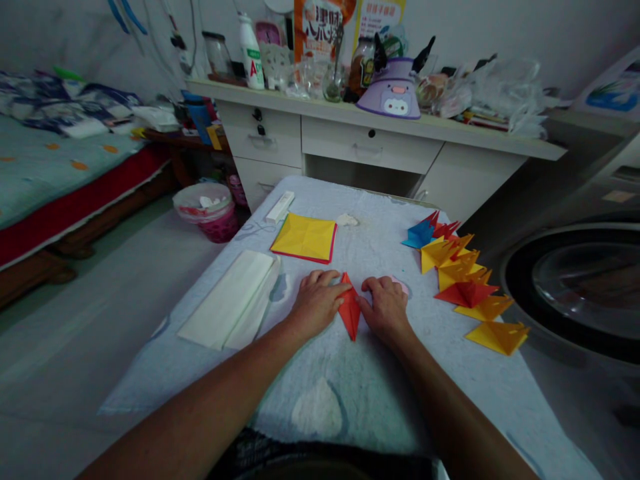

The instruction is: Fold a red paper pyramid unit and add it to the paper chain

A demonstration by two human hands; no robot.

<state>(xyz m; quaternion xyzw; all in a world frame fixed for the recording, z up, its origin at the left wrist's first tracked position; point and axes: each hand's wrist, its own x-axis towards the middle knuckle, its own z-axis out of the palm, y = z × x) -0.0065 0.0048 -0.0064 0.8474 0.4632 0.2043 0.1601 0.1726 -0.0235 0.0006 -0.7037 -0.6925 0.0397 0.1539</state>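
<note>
A red sheet of origami paper, folded into a narrow kite shape, lies flat on the cloth-covered table between my hands. My left hand is at its left side, fingers bent, with the thumb and fingertips pressing the upper left edge. At the right edge, my right hand rests with curled fingers and its thumb against the paper. Beyond my left hand is a stack of square creased paper, yellow on top with a red edge below. Several folded paper cranes, including a yellow one and a blue one, line the table's right side.
A folded white cloth or paper lies left of my hands, and a small white box sits farther back. Behind the table stands a white cabinet with jars and a purple visor. A washing machine borders the right; a bin stands left.
</note>
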